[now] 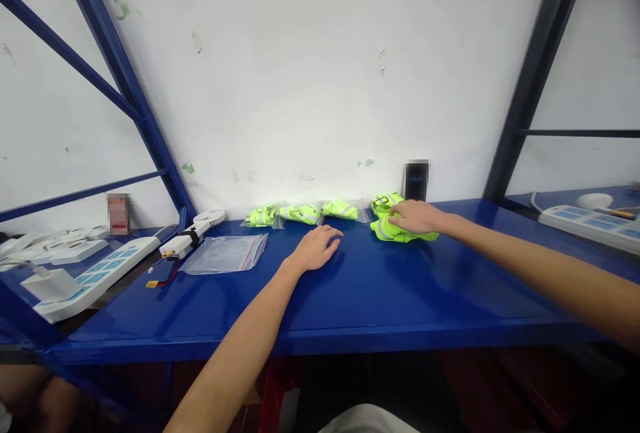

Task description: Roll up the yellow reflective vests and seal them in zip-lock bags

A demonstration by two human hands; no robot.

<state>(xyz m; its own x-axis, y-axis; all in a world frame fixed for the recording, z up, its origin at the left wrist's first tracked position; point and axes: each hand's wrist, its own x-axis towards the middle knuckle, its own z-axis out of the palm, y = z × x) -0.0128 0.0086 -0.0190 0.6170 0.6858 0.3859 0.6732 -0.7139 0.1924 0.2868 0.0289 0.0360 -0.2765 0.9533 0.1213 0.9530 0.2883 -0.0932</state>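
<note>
My right hand (pixel 414 217) has its fingers curled into a crumpled fluorescent yellow reflective vest (pixel 387 227) with grey bands, on the blue table. The fingertips are partly buried in its cloth. My left hand (pixel 319 247) is over the middle of the table, palm down, thumb and fingers apart and holding nothing. Just beyond it, along the wall, lie folded yellow vests in clear bags: one at the left (pixel 263 216), one in the middle (pixel 301 213) and one at the right (pixel 340 209). To its left a flat clear zip bag (pixel 225 254) rests on the tabletop.
A white handheld fan (pixel 200 226) with a wired battery pack (pixel 175 245) lies at the left. A black box (pixel 416 183) stands against the wall behind the vest. Blue frame posts (pixel 125 66) rise at the side. Power strips (pixel 107 273) lie beyond the table's ends.
</note>
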